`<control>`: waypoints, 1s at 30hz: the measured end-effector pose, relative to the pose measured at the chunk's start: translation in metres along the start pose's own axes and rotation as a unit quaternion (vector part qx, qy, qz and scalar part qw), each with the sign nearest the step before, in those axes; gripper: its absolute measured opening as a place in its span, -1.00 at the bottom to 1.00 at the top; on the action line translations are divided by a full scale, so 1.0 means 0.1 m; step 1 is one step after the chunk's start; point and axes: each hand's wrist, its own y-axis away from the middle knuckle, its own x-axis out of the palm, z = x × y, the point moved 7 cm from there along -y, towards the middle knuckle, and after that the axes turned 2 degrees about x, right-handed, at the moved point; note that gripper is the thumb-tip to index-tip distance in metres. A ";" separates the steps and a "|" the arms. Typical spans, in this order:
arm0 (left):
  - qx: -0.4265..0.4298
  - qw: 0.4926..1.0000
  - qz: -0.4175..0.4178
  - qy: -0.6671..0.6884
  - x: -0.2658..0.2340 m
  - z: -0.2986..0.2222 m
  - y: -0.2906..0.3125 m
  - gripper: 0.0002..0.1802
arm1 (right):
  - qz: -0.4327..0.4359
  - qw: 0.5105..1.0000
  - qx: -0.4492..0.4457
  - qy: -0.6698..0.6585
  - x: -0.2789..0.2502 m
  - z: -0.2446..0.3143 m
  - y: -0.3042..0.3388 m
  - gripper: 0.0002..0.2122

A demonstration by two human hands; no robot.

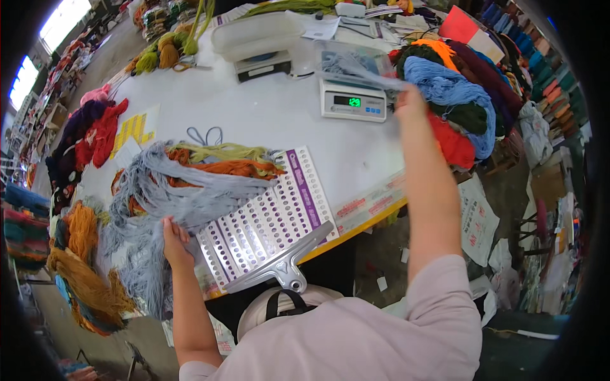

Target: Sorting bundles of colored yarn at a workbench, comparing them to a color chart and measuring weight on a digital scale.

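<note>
A large grey-blue yarn bundle (149, 190) lies across the left part of the table, over orange yarn (244, 167) and olive-green yarn (219, 152). My left hand (177, 242) rests against its near edge, fingers partly curled and slightly apart. Farther right, my right hand (410, 103) is closed on a pale grey-blue strand (381, 82) that stretches from a clear plastic tray (354, 56). That tray sits on a white digital scale (353, 101) with a lit green display. Beneath the yarn ends lies a white perforated card (267, 219), held along its near edge by a wide metal clip (286, 265).
Blue yarn (448, 82) and red yarn (452, 143) are piled beyond my right hand. A second clear tray (257, 33) stands on another scale (262, 66) at the back. Brown yarn (86, 282) hangs over the left table edge. The yellow table edge (352, 230) runs before me.
</note>
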 end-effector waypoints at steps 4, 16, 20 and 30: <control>0.025 0.999 0.015 -0.020 0.36 -0.45 0.13 -0.72 | -0.064 0.861 -0.439 0.249 0.30 1.71 1.12 -0.82; -0.217 0.916 0.265 -0.208 1.98 0.88 0.55 -0.57 | 0.327 0.785 0.101 0.517 0.75 -1.94 2.77 -0.70; -0.200 0.902 0.280 -0.261 2.05 0.90 0.54 -0.63 | 0.361 0.779 -0.074 0.507 0.83 -2.02 2.96 -0.72; -0.083 0.808 0.344 -0.470 2.21 1.16 0.14 -0.82 | 0.306 0.888 0.046 0.341 0.68 -2.01 3.05 -0.75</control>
